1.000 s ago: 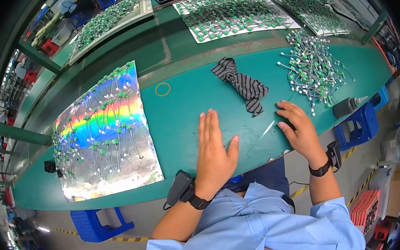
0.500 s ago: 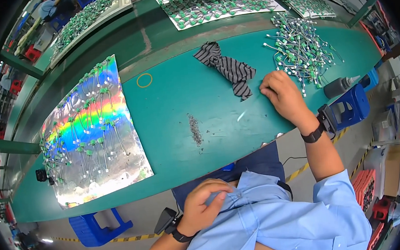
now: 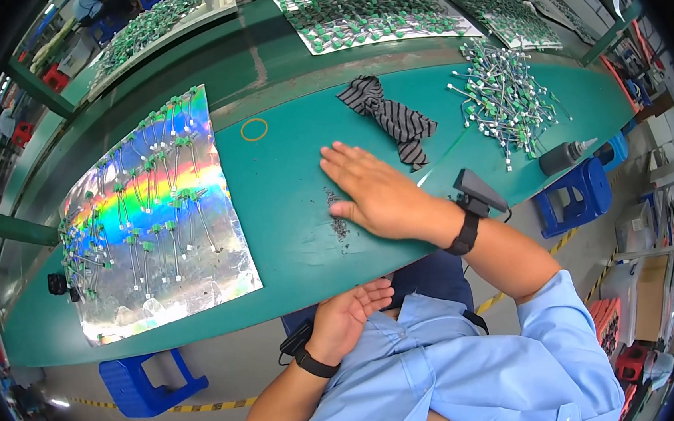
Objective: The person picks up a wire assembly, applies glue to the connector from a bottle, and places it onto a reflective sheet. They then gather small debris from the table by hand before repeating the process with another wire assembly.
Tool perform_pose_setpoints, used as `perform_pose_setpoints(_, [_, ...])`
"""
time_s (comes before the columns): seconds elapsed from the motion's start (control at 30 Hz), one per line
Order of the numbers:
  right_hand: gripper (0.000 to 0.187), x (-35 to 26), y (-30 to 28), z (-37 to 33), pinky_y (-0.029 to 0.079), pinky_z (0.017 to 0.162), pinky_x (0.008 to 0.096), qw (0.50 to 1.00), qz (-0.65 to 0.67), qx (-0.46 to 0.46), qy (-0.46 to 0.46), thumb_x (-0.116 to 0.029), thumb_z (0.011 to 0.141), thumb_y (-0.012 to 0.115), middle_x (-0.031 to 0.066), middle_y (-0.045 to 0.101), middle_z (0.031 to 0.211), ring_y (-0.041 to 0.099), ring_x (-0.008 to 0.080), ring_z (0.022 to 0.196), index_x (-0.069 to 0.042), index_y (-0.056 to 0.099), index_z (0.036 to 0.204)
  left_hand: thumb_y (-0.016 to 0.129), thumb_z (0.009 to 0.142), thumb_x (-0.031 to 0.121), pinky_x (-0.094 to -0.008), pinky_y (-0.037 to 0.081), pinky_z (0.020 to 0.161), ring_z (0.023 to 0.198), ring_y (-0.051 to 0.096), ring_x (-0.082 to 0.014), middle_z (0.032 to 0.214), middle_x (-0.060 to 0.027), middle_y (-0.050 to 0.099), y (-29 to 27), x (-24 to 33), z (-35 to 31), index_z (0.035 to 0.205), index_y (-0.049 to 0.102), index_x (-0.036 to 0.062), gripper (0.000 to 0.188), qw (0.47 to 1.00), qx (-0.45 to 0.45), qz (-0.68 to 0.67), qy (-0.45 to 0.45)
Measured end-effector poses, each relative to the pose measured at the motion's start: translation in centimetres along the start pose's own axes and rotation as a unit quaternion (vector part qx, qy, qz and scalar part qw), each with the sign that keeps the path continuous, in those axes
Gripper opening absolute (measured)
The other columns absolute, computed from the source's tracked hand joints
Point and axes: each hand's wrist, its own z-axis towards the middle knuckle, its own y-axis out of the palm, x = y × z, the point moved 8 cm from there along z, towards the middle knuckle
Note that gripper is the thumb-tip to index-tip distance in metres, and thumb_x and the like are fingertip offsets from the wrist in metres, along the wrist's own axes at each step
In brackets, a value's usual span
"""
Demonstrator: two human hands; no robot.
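My right hand (image 3: 380, 195) lies over the green tabletop (image 3: 288, 243) with its fingers stretched out and nothing in them. Its thumb and palm edge are at a small patch of dark crumbs (image 3: 338, 228), and the hand hides part of that patch. My left hand (image 3: 350, 313) is just below the near table edge, palm turned up, fingers extended and bare. Beyond the right hand lies a crumpled grey-and-black striped cloth (image 3: 397, 121). To the left, a shiny silver sheet (image 3: 232, 252) bears rows of short cables with green parts (image 3: 148, 247) and white plugs.
A loose heap of similar cables (image 3: 504, 100) lies at the right, with a dark nozzle bottle (image 3: 565, 157) near it. A yellow rubber band (image 3: 254, 129) rests on the table. Boards full of green parts (image 3: 372, 15) stand on the raised shelf behind. Blue stools (image 3: 148, 387) are below.
My right hand has swung left from beside the cloth to the dark crumbs and flattened out. My left hand has turned palm up by the table edge. The crumb patch looks shifted and partly covered.
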Motion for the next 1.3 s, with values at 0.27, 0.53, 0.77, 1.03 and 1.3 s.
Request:
perform_pose_setpoints(0.27, [0.069, -5.3, 1.0, -3.7, 0.021, 0.112, 0.0432, 0.989, 0.014, -0.099, -0.109, -0.037, 0.084, 0.058, 0.0204, 0.032, 0.144, 0.026, 0.0340, 0.136, 0.004, 0.036, 0.135, 0.038, 0.096, 0.038, -0.0439, 0.040, 0.100, 0.116, 0.051, -0.0297, 0.127, -0.0198, 0.052, 1.6, 0.5, -1.0, 0.124, 0.048, -0.0019, 0.050, 0.986, -0.093, -0.141, -0.002])
perform_pose_setpoints(0.53, [0.067, -8.4, 2.0, -7.2, 0.024, 0.111, 0.0437, 0.950, 0.084, -0.206, -0.219, -0.036, 0.085, 0.056, 0.0181, 0.033, 0.145, 0.029, 0.0309, 0.136, 0.003, 0.037, 0.135, 0.036, 0.096, 0.043, -0.0414, 0.040, 0.101, 0.117, 0.051, -0.0265, 0.127, -0.0121, 0.052, 0.9, 0.6, -1.2, 0.126, 0.047, 0.0089, 0.047, 0.970, -0.081, -0.230, -0.009])
perform_pose_setpoints(0.77, [0.065, -10.9, 2.4, -9.2, 0.026, 0.110, 0.0437, 0.912, 0.178, -0.241, -0.278, -0.036, 0.087, 0.055, 0.0193, 0.033, 0.144, 0.030, 0.0325, 0.135, 0.002, 0.036, 0.136, 0.038, 0.095, 0.042, -0.0426, 0.039, 0.102, 0.118, 0.051, -0.0275, 0.132, -0.0137, 0.049, 0.1, 0.5, -1.4, 0.128, 0.048, 0.0069, 0.049, 0.958, -0.159, -0.240, 0.000])
perform_pose_setpoints(1.03, [0.078, -3.6, -1.6, -6.2, 0.025, 0.110, 0.0445, 0.997, -0.019, -0.072, -0.019, -0.042, 0.082, 0.060, 0.0217, 0.034, 0.143, 0.030, 0.0365, 0.134, 0.002, 0.030, 0.139, 0.036, 0.095, 0.042, -0.0450, 0.036, 0.105, 0.121, 0.048, -0.0323, 0.136, -0.0226, 0.043, 1.9, 1.2, -1.3, 0.131, 0.043, -0.0005, 0.056, 0.977, -0.152, -0.153, -0.010])
perform_pose_setpoints(1.3, [0.071, -10.7, 1.8, -10.2, 0.030, 0.106, 0.0445, 0.957, 0.190, -0.161, -0.151, -0.042, 0.081, 0.061, 0.0191, 0.040, 0.138, 0.039, 0.0380, 0.128, -0.001, 0.039, 0.135, 0.035, 0.095, 0.035, -0.0448, 0.037, 0.104, 0.123, 0.044, -0.0401, 0.136, -0.0284, 0.039, 1.8, 1.7, -1.9, 0.132, 0.038, -0.0072, 0.056, 0.973, -0.110, -0.203, 0.002])
